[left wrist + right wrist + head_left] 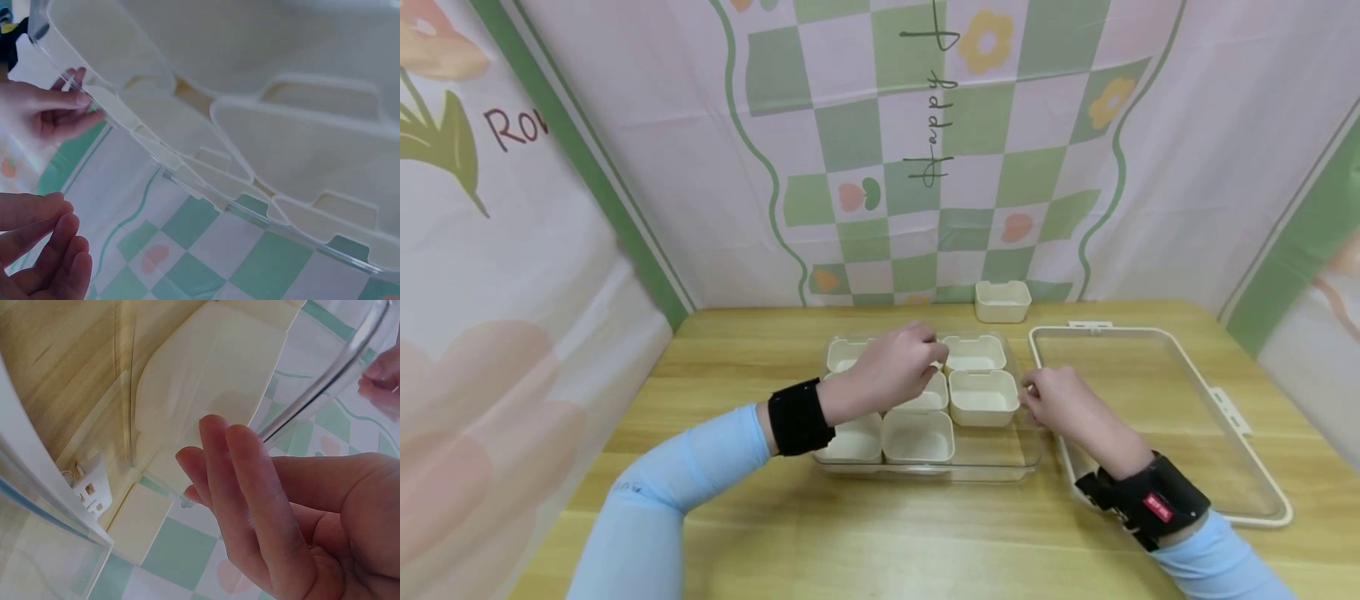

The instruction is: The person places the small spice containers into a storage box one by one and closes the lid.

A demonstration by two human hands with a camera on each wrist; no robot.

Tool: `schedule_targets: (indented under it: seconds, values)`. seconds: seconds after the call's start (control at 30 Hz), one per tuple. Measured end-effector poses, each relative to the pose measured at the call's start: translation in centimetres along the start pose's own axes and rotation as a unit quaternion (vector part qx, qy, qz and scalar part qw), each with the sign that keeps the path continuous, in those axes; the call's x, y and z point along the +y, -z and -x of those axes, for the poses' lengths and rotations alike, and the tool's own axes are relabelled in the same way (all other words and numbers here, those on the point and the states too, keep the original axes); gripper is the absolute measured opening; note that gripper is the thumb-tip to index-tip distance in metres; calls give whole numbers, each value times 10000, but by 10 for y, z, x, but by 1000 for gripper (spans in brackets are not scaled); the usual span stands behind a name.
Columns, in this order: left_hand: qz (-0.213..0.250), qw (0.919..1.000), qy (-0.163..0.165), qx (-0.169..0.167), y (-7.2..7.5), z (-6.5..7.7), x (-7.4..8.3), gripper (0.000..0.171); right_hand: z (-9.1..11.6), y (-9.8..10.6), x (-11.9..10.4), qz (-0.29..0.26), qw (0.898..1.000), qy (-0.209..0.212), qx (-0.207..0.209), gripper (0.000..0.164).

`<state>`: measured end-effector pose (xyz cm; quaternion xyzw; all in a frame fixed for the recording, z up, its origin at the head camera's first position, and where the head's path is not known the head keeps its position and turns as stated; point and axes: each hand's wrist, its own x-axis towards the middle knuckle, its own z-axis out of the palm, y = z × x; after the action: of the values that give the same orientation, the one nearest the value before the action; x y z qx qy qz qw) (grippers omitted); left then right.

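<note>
Several small cream bins point(917, 437) stand in a clear plastic box point(992, 458) on the table. My left hand point(898, 362) hovers over the box's middle, fingers loosely bent; in the left wrist view nothing shows between its fingers point(62, 250). My right hand point(1063, 404) is at the box's right side, beside the right bin of the middle row point(983, 398). In the right wrist view its fingers point(262, 481) are gently bent in front of the clear wall, right by the rim point(325, 378), and hide the thumb tip.
One more cream bin point(1003, 304) stands at the table's back edge. A clear lid with a white frame and side clips point(1172, 425) lies to the right of the box, under my right forearm. A patterned cloth point(910, 150) hangs behind the wooden table point(737, 533).
</note>
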<state>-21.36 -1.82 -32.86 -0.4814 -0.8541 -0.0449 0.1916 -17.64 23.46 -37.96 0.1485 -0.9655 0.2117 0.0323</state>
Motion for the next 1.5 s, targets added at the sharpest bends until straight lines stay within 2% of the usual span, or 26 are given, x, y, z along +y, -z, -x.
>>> schedule_targets:
  seconds: [0.17, 0.53, 0.83, 1.07, 1.23, 1.5]
  values:
    - [-27, 9998, 173, 4, -2, -13, -7, 10, 0, 0, 0, 60, 10000, 36, 17, 14]
    - [-74, 9985, 496, 235, -13, -47, -22, 17, 0, 0, -1, 1, 10000, -66, -27, 13]
    - [-127, 9956, 931, -35, -25, -78, -28, 10, -1, 1, 0, -33, 10000, -66, -19, 10]
    - [-136, 9933, 1144, -53, -37, -97, -34, 20, 0, 0, 0, -39, 9999, -111, -53, 12]
    - [-221, 9919, 1250, -77, -43, -109, -37, 19, 0, 0, 0, 94, 9999, -82, 18, 14]
    - [-293, 9899, 1353, -320, -53, -127, -40, 18, 1, 1, -2, 123, 9999, -57, 34, 12]
